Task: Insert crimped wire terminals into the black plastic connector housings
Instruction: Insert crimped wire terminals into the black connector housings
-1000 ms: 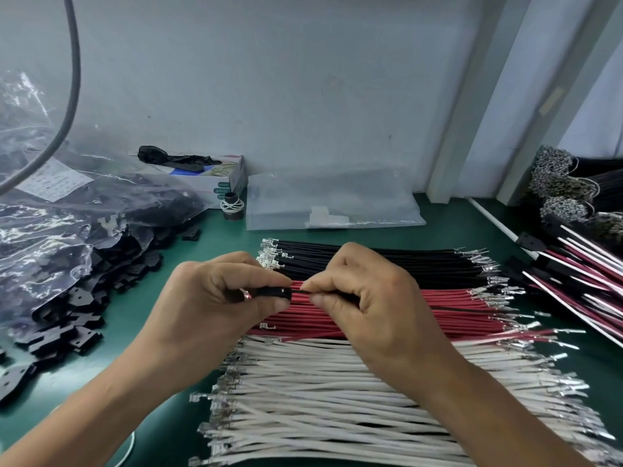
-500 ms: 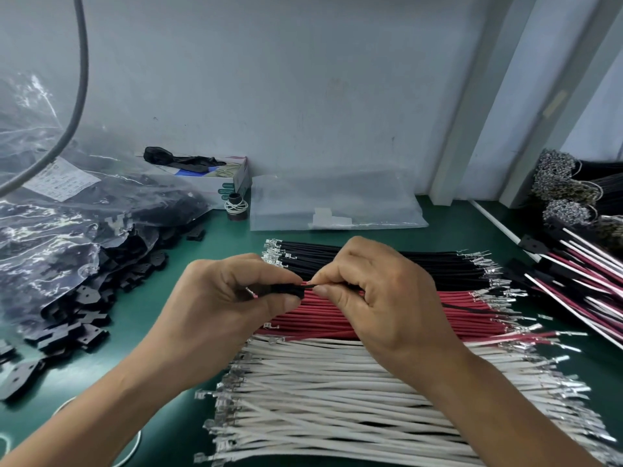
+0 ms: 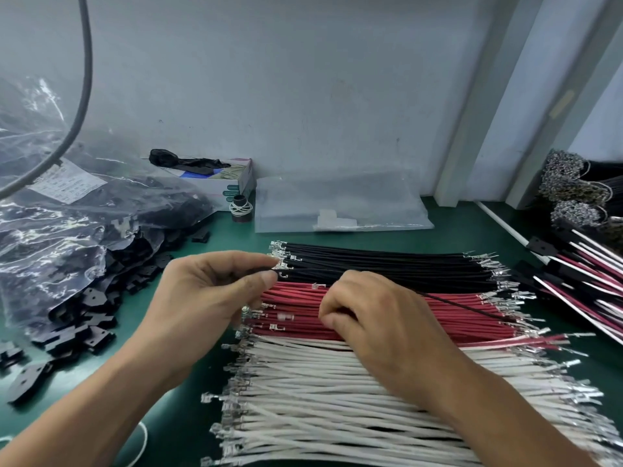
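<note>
My left hand (image 3: 215,291) pinches a small black connector housing (image 3: 258,272) between thumb and forefinger, above the left ends of the wire rows. A thin black wire (image 3: 472,308) runs from the housing to the right, passing behind my right hand. My right hand (image 3: 381,325) is down on the row of red wires (image 3: 455,330), its thumb and curled fingers pinching at a red wire near its left end. Black wires (image 3: 387,264) lie in a row behind the red ones. White wires (image 3: 337,416) lie in front. All have metal terminals on their ends.
Loose black housings (image 3: 94,318) spill from a plastic bag (image 3: 67,230) at the left. Finished assemblies (image 3: 580,274) are stacked at the right edge. A clear bag (image 3: 337,207), a small box (image 3: 215,187) and a tape roll (image 3: 241,212) stand by the wall. A grey cable (image 3: 86,79) hangs at the upper left.
My right hand let go of the black wire at the housing and dropped right and down onto the red wires. My left hand still holds the housing, slightly raised.
</note>
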